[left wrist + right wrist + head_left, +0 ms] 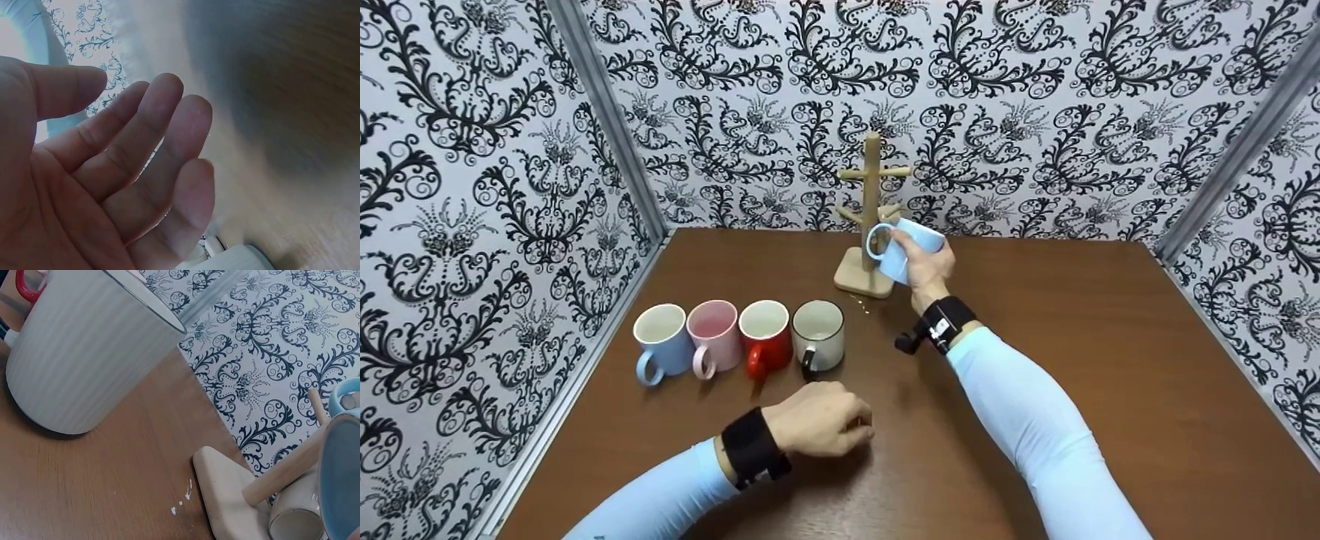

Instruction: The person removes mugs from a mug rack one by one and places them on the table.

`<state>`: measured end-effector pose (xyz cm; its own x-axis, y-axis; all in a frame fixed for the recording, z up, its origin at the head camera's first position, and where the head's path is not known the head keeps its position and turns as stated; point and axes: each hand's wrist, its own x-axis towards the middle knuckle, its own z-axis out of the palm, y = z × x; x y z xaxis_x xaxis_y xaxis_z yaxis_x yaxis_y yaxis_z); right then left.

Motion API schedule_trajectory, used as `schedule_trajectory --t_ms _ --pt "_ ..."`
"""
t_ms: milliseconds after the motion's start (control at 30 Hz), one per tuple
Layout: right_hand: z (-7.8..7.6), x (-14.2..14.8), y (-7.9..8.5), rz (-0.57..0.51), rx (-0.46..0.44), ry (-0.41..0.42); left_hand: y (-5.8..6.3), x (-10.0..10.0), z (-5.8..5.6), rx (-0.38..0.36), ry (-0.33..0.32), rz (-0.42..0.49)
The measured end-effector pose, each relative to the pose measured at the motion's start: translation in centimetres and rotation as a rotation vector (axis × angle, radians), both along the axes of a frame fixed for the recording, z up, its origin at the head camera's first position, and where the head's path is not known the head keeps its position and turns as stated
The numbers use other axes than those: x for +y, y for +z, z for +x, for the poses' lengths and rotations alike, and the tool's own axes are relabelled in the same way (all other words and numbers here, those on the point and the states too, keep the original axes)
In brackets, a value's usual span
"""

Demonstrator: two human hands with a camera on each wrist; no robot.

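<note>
Your right hand (pixel 928 266) grips a light blue mug (pixel 894 264) by its body, near the wooden stand (pixel 872 180); whether mug and stand touch is unclear. In the head view the mug's long axis slants from upper right to lower left, its handle pointing left; you can't tell which end is the mouth. The right wrist view crops it. Your left hand (pixel 819 421), loosely curled, holds nothing.

The left hand (pixel 821 420) hangs loosely curled; the right hand (pixel 928 264), nearer the back edge of the desk (pixel 1080 322), grips, apparently pinching, partly hidden.
</note>
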<state>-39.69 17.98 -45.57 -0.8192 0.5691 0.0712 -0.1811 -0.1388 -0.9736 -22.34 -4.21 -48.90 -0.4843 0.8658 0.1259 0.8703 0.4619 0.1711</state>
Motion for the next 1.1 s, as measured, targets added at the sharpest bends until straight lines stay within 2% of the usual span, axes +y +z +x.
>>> schedule_trajectory --t_ms 133,500,800,967,1100 --pt "0.2 0.2 0.1 0.021 -0.012 -0.034 0.2 0.0 -0.1 0.014 0.0 0.03" --pt "1.3 1.1 0.2 0.071 -0.028 0.0 0.9 0.0 -0.7 -0.03 0.009 0.092" --pt "1.9 1.3 0.5 0.098 0.036 0.017 2.0 -0.3 -1.0 -0.09 0.016 0.171" --pt "2.6 1.1 0.9 0.14 0.054 0.027 1.9 -0.3 -1.1 -0.14 0.039 0.231" --pt "3.2 1.2 1.1 0.152 0.074 0.052 1.8 -0.3 -1.2 -0.143 0.05 0.279"
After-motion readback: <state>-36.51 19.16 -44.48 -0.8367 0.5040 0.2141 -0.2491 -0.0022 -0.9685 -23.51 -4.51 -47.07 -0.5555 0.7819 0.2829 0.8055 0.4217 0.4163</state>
